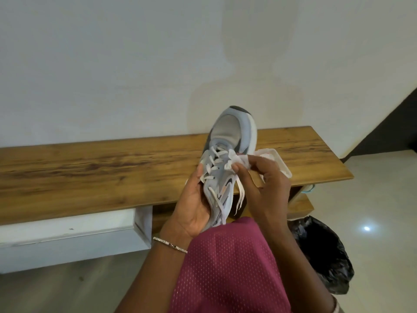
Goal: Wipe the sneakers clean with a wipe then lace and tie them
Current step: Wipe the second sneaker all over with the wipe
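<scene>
A wooden surface [101,168] runs along a pale wall. In front of it the left hand [194,199], with a thin bracelet [170,244] at the wrist, cups the sneaker [232,136] from the left, fingers curled round its side. The sneaker is held in the air over the surface's front edge, toe pointing away at the wall. It is pale grey and white with a dark grey toe tip and side panels and a thick white sole. Its flat white laces [240,197] are loosely threaded, with the ends hanging untied. A small dark swoosh-like mark [228,182] sits on its side; any writing is too small to read. The right hand [268,184] pinches a crumpled white wipe [239,161] against the lace area. A black bag [325,256] lies on the floor at right.
</scene>
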Demonstrator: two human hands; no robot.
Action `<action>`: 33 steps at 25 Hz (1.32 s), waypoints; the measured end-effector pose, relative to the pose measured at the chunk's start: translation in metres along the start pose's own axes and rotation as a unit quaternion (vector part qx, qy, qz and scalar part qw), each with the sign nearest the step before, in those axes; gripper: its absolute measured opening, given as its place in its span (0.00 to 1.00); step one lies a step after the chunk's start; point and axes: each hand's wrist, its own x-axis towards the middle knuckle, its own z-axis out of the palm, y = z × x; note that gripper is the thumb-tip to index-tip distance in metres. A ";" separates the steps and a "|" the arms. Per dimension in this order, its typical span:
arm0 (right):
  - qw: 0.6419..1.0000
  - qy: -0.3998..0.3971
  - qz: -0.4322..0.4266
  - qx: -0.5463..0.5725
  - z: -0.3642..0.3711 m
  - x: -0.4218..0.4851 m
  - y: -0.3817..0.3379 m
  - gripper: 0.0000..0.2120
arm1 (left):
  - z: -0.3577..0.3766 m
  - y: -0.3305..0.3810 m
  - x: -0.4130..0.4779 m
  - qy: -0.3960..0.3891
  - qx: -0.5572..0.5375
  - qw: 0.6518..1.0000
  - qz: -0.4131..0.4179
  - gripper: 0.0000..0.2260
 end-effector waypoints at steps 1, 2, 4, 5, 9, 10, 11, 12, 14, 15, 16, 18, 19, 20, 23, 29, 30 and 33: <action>0.995 0.027 -0.068 -0.061 0.001 -0.001 -0.001 0.07 | 0.002 -0.005 -0.002 -0.003 0.005 1.000 0.006 0.26; 0.987 0.042 -0.115 -0.102 0.002 -0.004 0.000 0.08 | 0.005 -0.009 -0.005 -0.009 0.000 1.000 0.009 0.25; 0.978 0.047 -0.158 -0.131 0.005 -0.017 -0.002 0.08 | 0.014 -0.012 -0.014 -0.026 -0.025 0.999 0.007 0.26; 0.976 0.045 -0.166 -0.133 0.008 -0.028 -0.004 0.08 | 0.017 -0.012 -0.018 -0.028 -0.032 0.999 0.002 0.26; 0.969 -0.010 -0.215 -0.125 0.014 -0.070 -0.013 0.12 | 0.020 -0.003 -0.025 0.006 -0.005 1.000 0.017 0.26; 0.962 -0.019 -0.234 -0.137 0.013 -0.069 -0.012 0.12 | 0.023 -0.002 -0.027 -0.002 0.000 1.000 0.016 0.26; 0.956 -0.020 -0.250 -0.154 0.010 -0.062 -0.011 0.12 | 0.024 -0.002 -0.029 -0.015 -0.013 1.000 0.009 0.26; 0.950 -0.011 -0.261 -0.174 0.006 -0.051 -0.009 0.11 | 0.026 -0.002 -0.031 -0.022 -0.026 0.999 0.003 0.26; 0.940 0.033 -0.263 -0.213 0.000 -0.025 -0.006 0.08 | 0.026 -0.004 -0.034 -0.029 -0.038 0.999 0.004 0.25; 0.941 0.052 -0.253 -0.218 -0.002 -0.016 -0.006 0.09 | 0.027 -0.005 -0.035 -0.034 -0.032 0.999 0.008 0.25; 0.944 0.062 -0.242 -0.214 -0.001 -0.013 -0.007 0.11 | 0.029 -0.004 -0.036 -0.032 -0.023 0.999 0.013 0.24; 0.949 0.055 -0.241 -0.193 0.002 -0.022 -0.011 0.14 | 0.031 -0.001 -0.038 -0.036 -0.034 0.999 0.007 0.25; 0.952 0.037 -0.244 -0.179 0.005 -0.033 -0.013 0.13 | 0.033 0.001 -0.039 -0.036 -0.041 0.999 -0.002 0.27; 0.954 0.011 -0.249 -0.164 0.007 -0.047 -0.014 0.11 | 0.031 0.003 -0.039 -0.033 -0.050 0.998 -0.005 0.27; 0.949 -0.059 -0.277 -0.142 0.006 -0.067 -0.014 0.09 | 0.029 0.007 -0.038 -0.008 -0.031 0.999 0.019 0.27; 0.951 0.020 -0.240 -0.195 -0.003 -0.004 -0.007 0.08 | 0.033 -0.001 -0.043 -0.020 -0.086 0.996 0.008 0.25; 0.952 0.024 -0.240 -0.190 -0.002 -0.004 -0.008 0.08 | 0.031 -0.001 -0.042 -0.020 -0.094 0.995 0.008 0.24; 0.951 -0.015 -0.256 -0.171 0.003 -0.034 -0.012 0.09 | 0.022 0.004 -0.038 0.005 -0.096 0.995 0.011 0.25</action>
